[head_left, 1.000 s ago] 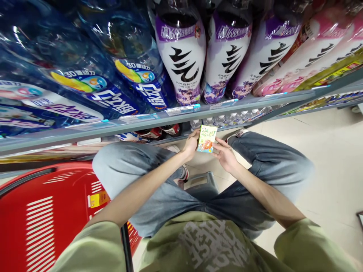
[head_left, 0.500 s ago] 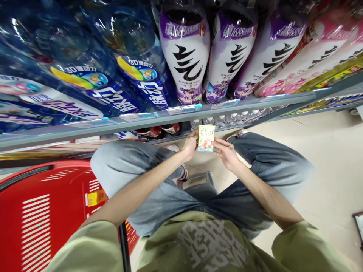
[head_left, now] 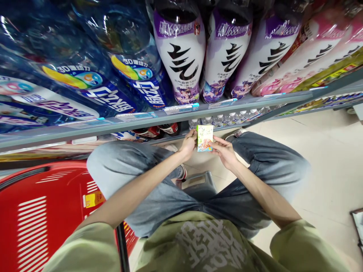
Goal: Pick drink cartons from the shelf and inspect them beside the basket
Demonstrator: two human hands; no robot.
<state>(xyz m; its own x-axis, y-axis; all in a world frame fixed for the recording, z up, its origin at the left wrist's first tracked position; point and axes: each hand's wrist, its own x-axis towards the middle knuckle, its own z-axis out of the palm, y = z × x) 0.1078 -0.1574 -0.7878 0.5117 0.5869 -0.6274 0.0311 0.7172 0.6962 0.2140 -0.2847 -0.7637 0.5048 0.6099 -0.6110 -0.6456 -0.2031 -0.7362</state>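
Note:
A small green and yellow carton (head_left: 204,138) with a picture on its front is held between both my hands, just below the edge of the grey shelf (head_left: 159,120). My left hand (head_left: 188,144) grips its left side with curled fingers. My right hand (head_left: 224,151) holds its right side, thumb on the front. I am sitting low, with my knees in blue jeans spread either side of my arms.
Large blue water bottles (head_left: 124,71) and purple-and-white drink bottles (head_left: 181,53) fill the shelf above. Pink bottles (head_left: 306,49) stand at the right. A red shopping basket (head_left: 42,215) sits at my left. Small bottles (head_left: 227,119) line the lower shelf. Beige floor tiles spread to the right.
The carton has been turned upright between my hands and raised slightly toward the shelf edge. Both hands stay on it.

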